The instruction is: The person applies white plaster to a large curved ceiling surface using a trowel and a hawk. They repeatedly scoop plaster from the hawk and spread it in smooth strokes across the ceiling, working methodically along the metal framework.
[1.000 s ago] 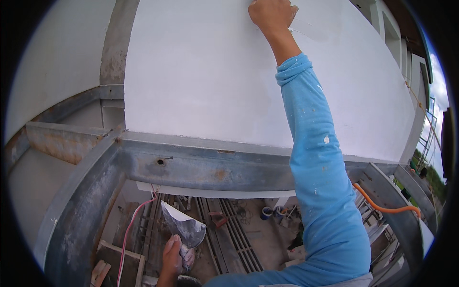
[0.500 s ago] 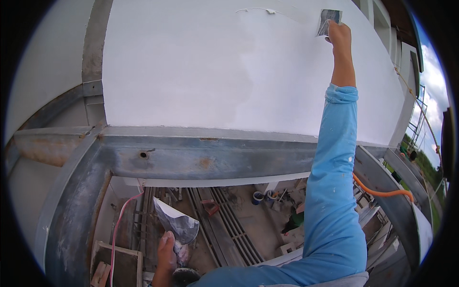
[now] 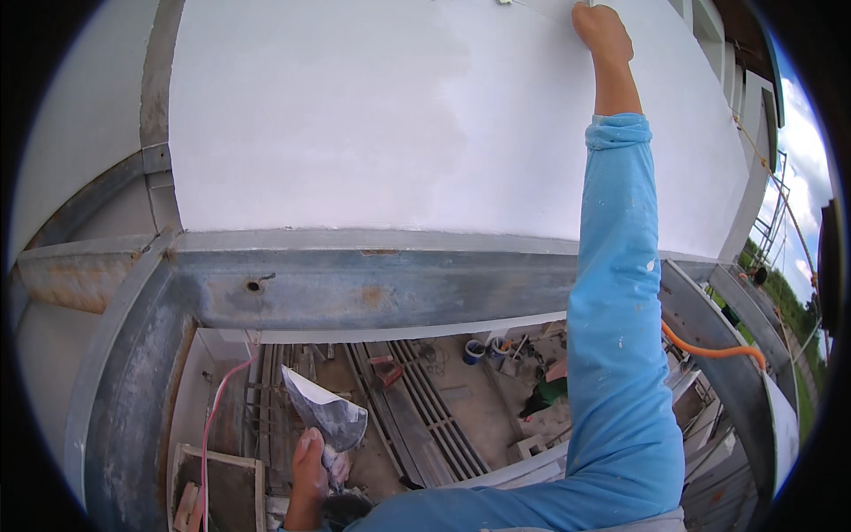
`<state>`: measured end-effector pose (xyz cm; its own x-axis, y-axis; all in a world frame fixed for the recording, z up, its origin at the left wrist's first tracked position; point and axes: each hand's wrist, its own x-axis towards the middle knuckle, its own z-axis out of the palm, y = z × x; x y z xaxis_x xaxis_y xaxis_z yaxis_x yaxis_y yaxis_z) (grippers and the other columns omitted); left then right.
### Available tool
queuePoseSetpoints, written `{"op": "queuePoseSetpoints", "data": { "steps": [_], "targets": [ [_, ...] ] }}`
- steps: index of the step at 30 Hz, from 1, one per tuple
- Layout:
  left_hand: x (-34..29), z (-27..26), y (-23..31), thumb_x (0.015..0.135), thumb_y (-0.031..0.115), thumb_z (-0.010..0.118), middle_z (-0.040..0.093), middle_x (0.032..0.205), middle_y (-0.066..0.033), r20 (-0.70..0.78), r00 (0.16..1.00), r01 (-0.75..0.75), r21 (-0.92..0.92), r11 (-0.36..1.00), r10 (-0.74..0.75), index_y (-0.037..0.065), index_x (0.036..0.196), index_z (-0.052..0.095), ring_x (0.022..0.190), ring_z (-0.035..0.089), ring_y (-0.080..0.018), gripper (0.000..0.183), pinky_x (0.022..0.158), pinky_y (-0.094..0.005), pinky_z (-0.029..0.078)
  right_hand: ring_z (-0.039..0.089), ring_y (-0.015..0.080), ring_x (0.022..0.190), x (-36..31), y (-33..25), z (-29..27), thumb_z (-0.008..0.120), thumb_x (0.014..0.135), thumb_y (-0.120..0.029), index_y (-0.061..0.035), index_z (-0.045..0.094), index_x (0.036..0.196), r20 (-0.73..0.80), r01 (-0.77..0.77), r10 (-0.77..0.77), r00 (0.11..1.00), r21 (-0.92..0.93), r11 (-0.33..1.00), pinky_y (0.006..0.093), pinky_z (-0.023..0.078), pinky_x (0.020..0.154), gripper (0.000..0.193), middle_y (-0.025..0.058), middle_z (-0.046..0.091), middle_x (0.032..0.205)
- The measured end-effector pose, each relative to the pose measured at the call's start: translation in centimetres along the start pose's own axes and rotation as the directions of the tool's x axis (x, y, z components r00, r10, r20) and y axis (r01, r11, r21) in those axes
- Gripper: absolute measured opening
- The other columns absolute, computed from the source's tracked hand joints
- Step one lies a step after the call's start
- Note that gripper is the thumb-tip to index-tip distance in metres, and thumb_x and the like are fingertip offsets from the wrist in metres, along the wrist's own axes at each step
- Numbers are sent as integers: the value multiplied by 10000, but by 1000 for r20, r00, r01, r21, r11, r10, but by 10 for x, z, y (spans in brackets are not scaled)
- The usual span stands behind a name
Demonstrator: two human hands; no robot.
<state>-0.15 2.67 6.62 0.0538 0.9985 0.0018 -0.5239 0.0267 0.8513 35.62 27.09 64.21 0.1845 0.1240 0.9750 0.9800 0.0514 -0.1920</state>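
Observation:
My right arm, in a paint-flecked blue sleeve, stretches up across a white wall panel. At the picture's top edge my right hand is closed around a putty knife, whose flat grey blade now lies almost wholly outside the picture. A small white blob of putty clings to the wall to the left of that hand. Low in the view, my left hand grips a broad, smeared grey putty blade with a white upper edge. It is held tilted, well below the wall.
A grey steel beam with rust spots runs below the panel. An orange hose crosses at right, a pink cable hangs at left. Far below lie steel bars, buckets and a person in green.
My right hand has shifted up and slightly left in the picture, carrying the knife's blade out past the top edge. The wall and beam sit slightly further left; my left hand barely moved.

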Motion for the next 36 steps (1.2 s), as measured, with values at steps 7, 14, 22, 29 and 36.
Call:
{"op": "queuePoseSetpoints", "data": {
  "steps": [7,14,22,29,36],
  "targets": [
    [1,-5,-10,1043,482,368,411,520,-70,21,1000,-6,-62,998,7,83,1043,466,373,379,-178,410,369,-316,334,646,408,948,-95,-149,3,574,916,-361,45,687,999,-243,255,-238,940,41,966,494,530,818,430,250,632,1061],
    [-1,9,-12,1057,420,371,430,529,-73,-10,1000,8,-97,995,-9,61,1039,473,393,397,-174,374,395,-306,345,656,413,819,-162,-192,-21,492,875,-106,36,677,915,-77,573,-575,815,262,777,512,514,766,236,240,650,925],
    [4,5,-5,1036,483,385,405,504,-63,-4,1000,8,2,1000,-8,97,1013,469,370,383,-187,397,371,-318,329,640,211,866,-21,42,-28,586,905,-290,108,607,1041,155,-270,223,963,631,727,335,577,709,422,142,648,948],
    [9,11,5,1042,457,392,422,525,-74,70,997,23,9,1000,-23,102,1017,461,378,384,-185,362,384,-318,333,650,329,896,32,93,7,559,909,-235,60,639,1058,160,-285,237,958,592,754,428,556,765,341,190,663,974],
    [12,-5,-10,1042,465,389,422,526,-73,36,999,41,-14,999,-41,93,1029,468,386,396,-191,380,391,-328,345,670,466,894,40,58,12,517,879,-209,77,678,988,10,-54,53,999,278,959,528,530,803,346,348,667,947]
  ]
}}
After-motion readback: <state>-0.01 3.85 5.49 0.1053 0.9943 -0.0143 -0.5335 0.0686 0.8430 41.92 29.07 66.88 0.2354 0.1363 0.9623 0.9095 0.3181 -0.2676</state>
